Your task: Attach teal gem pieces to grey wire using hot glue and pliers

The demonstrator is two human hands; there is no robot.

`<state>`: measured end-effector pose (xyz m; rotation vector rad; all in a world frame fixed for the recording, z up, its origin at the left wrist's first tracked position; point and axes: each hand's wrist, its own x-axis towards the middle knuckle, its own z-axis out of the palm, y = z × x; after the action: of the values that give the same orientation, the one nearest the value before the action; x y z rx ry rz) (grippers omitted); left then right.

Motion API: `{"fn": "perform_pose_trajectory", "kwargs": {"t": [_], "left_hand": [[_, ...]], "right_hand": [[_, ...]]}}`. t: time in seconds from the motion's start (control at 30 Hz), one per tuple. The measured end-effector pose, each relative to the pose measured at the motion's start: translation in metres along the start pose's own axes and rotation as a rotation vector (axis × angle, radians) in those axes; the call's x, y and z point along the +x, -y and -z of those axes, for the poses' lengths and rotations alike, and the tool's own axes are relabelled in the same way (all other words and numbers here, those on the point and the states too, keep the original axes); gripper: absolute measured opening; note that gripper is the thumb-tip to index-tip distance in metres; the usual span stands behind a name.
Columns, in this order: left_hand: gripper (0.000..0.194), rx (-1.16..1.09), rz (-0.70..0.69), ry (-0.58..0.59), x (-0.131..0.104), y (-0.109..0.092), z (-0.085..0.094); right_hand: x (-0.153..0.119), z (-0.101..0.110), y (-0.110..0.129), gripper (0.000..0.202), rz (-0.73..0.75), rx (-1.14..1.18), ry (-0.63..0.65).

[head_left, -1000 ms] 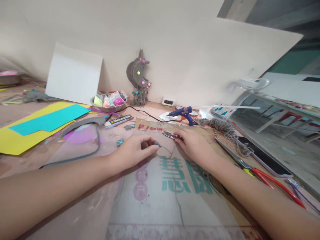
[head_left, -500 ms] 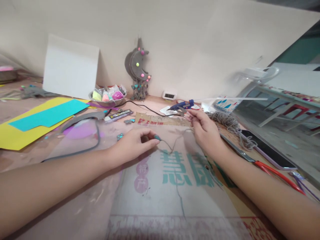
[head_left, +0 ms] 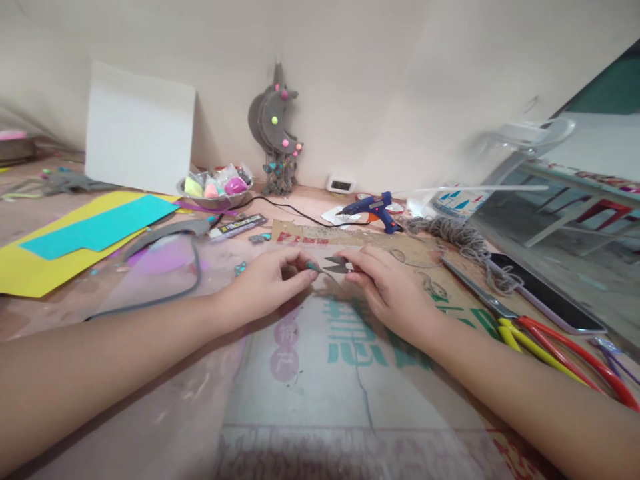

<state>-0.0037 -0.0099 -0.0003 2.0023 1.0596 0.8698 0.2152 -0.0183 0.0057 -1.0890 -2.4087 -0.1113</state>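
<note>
My left hand (head_left: 265, 280) pinches a small teal-and-grey piece (head_left: 313, 266) between thumb and fingertips. A thin grey cord (head_left: 331, 275) trails from it towards the right. In my right hand (head_left: 395, 287) is a pair of small dark snips (head_left: 338, 265). Their pointed blades are parted and face the left fingertips, close to the cord; whether they touch it I cannot tell. The handles are mostly covered by my fingers. Both hands are above a printed plastic sheet (head_left: 300, 407) on the table.
Behind my right hand lies a blue glue gun (head_left: 375, 207). Grey yarn (head_left: 460, 240), a phone (head_left: 545, 293) and large scissors (head_left: 565, 347) are at the right. Yellow sheets (head_left: 30, 277), a bowl (head_left: 215, 200) and a white board (head_left: 140, 127) are leftward. A decorated moon (head_left: 270, 133) stands behind.
My right hand has come left and nearer with the snips, from beside the glue gun to the left fingertips. The left hand has barely moved and still pinches the teal-and-grey piece.
</note>
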Motion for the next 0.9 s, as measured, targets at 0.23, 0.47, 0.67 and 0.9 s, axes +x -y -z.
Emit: {"fn": "perform_pose_trajectory", "kwargs": {"t": [0.23, 0.47, 0.67, 0.9], "left_hand": [[0.014, 0.042, -0.015, -0.009, -0.0008, -0.0021, 0.0012], [0.015, 0.053, -0.021, 0.001, -0.0006, -0.0027, 0.0018], [0.015, 0.082, -0.013, 0.002, -0.0007, -0.0054, 0.003], [0.015, 0.076, -0.021, 0.011, -0.0008, -0.0038, 0.0029]], "right_hand": [[-0.0006, -0.0003, -0.002, 0.028, 0.009, -0.034, 0.019], [-0.0016, 0.0017, -0.002, 0.028, 0.041, -0.071, -0.001], [-0.0003, 0.0004, -0.0015, 0.028, 0.035, -0.079, 0.024], [-0.0002, 0.0001, -0.0022, 0.029, 0.008, -0.024, 0.076]]}}
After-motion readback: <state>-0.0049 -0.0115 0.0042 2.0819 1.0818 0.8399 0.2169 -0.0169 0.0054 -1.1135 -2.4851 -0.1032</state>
